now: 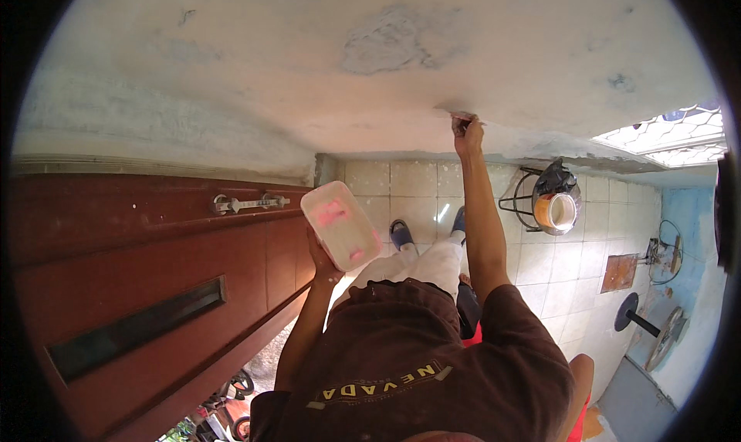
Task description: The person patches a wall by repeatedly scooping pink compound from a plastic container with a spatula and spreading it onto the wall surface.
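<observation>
My left hand grips a pale rectangular plastic tub from below and the side. Pink paste clings to the tub's inside and rim. My right arm is stretched forward, and my right hand is closed at the plastered wall. Its fingers pinch a small flat tool, seemingly a putty knife, whose thin edge lies against the wall. Most of that tool is hidden by the fingers. Grey rough patches mark the wall above and beside my right hand.
To the left stands a red-brown door with a metal handle. On the tiled floor, right of my feet, a stool carries a whitish bucket and a black plastic bag. A barred window is at the right.
</observation>
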Action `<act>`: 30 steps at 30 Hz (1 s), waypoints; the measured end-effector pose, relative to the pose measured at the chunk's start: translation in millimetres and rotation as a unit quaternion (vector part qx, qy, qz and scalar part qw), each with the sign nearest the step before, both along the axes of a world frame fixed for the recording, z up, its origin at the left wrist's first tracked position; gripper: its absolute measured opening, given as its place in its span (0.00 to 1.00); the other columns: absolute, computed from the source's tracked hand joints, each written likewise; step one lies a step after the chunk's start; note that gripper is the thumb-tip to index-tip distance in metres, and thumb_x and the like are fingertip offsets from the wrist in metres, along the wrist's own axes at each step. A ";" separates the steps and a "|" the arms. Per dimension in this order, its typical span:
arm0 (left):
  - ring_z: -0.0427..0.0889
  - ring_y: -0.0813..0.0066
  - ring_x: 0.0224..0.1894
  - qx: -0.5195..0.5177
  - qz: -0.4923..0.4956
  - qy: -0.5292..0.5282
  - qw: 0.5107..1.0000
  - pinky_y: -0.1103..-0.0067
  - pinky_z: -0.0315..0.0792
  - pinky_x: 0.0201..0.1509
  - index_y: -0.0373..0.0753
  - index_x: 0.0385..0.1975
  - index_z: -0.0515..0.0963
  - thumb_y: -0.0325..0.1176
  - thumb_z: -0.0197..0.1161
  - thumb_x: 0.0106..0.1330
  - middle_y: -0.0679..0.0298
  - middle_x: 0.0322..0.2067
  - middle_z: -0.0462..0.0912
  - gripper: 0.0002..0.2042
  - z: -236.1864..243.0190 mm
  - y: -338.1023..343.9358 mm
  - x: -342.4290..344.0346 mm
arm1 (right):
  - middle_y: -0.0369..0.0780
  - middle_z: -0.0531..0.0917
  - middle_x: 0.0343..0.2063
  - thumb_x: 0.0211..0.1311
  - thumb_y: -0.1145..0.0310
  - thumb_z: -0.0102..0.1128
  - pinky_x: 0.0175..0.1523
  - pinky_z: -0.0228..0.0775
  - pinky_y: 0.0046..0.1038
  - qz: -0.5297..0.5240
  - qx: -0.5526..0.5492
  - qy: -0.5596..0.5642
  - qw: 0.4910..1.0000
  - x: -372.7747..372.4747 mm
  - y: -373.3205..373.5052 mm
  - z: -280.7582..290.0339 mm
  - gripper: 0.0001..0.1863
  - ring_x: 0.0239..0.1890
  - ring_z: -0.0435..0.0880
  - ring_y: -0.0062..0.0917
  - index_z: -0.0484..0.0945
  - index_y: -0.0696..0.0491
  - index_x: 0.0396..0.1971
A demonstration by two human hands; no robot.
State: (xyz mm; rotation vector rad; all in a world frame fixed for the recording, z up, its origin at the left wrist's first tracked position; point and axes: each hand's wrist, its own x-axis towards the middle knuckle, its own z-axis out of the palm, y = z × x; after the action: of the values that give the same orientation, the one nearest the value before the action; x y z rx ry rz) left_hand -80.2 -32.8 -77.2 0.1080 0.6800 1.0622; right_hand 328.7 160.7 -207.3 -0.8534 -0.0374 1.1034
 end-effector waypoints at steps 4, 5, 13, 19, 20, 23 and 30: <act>0.73 0.56 0.63 0.067 0.015 0.065 0.996 0.49 0.70 0.63 0.49 0.69 0.62 0.53 0.65 0.60 0.61 0.62 0.71 0.37 15.9 -18.1 -3.9 | 0.41 0.81 0.35 0.71 0.68 0.49 0.42 0.79 0.25 -0.039 0.011 0.055 0.998 -33.7 -33.1 72.5 0.08 0.38 0.81 0.26 0.75 0.54 0.34; 0.73 0.56 0.63 0.084 0.011 0.078 0.993 0.48 0.70 0.63 0.49 0.69 0.61 0.51 0.67 0.59 0.61 0.62 0.71 0.38 17.7 -14.2 -1.3 | 0.41 0.82 0.36 0.70 0.68 0.49 0.42 0.79 0.25 -0.042 -0.010 0.056 0.997 -28.9 -35.9 59.7 0.08 0.39 0.81 0.26 0.75 0.54 0.34; 0.73 0.56 0.63 0.004 0.015 0.033 0.999 0.49 0.70 0.63 0.49 0.69 0.62 0.58 0.55 0.66 0.60 0.62 0.71 0.34 0.7 -14.7 -3.7 | 0.45 0.82 0.40 0.74 0.68 0.42 0.49 0.79 0.29 0.053 -0.025 0.001 0.998 -11.2 -18.0 19.1 0.12 0.43 0.81 0.30 0.76 0.58 0.39; 0.73 0.57 0.63 0.050 0.032 0.097 0.993 0.51 0.71 0.63 0.48 0.69 0.62 0.61 0.51 0.67 0.59 0.62 0.72 0.34 12.0 -17.1 2.0 | 0.45 0.82 0.41 0.73 0.70 0.44 0.52 0.79 0.29 -0.018 0.040 0.071 0.997 -26.2 -44.9 52.1 0.12 0.45 0.82 0.30 0.76 0.60 0.39; 0.73 0.57 0.64 0.049 0.017 0.090 0.995 0.52 0.71 0.64 0.48 0.69 0.62 0.59 0.53 0.67 0.60 0.62 0.72 0.34 11.0 -13.4 4.0 | 0.45 0.82 0.43 0.73 0.69 0.43 0.53 0.78 0.29 -0.023 0.001 0.083 0.996 -20.0 -45.3 41.2 0.13 0.45 0.82 0.31 0.76 0.61 0.39; 0.72 0.59 0.64 0.060 -0.022 0.087 0.994 0.53 0.71 0.64 0.49 0.69 0.62 0.56 0.58 0.66 0.61 0.62 0.71 0.34 2.9 -6.1 6.3 | 0.47 0.84 0.43 0.74 0.69 0.41 0.54 0.76 0.30 0.001 -0.082 0.074 0.994 -2.4 -43.7 -9.3 0.15 0.46 0.82 0.32 0.77 0.61 0.39; 0.75 0.60 0.62 0.064 -0.005 0.080 0.995 0.54 0.73 0.63 0.47 0.65 0.68 0.65 0.46 0.71 0.62 0.59 0.75 0.32 4.2 -4.1 19.6 | 0.46 0.84 0.42 0.74 0.67 0.43 0.49 0.79 0.28 0.043 0.049 -0.069 0.996 7.8 -5.6 32.8 0.13 0.43 0.83 0.32 0.74 0.60 0.40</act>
State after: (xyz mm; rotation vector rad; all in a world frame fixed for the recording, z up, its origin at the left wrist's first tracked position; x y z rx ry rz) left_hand -60.6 -36.9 -73.0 0.3089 0.7537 1.0945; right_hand 336.4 155.1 -174.4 -0.8444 -0.2426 1.1119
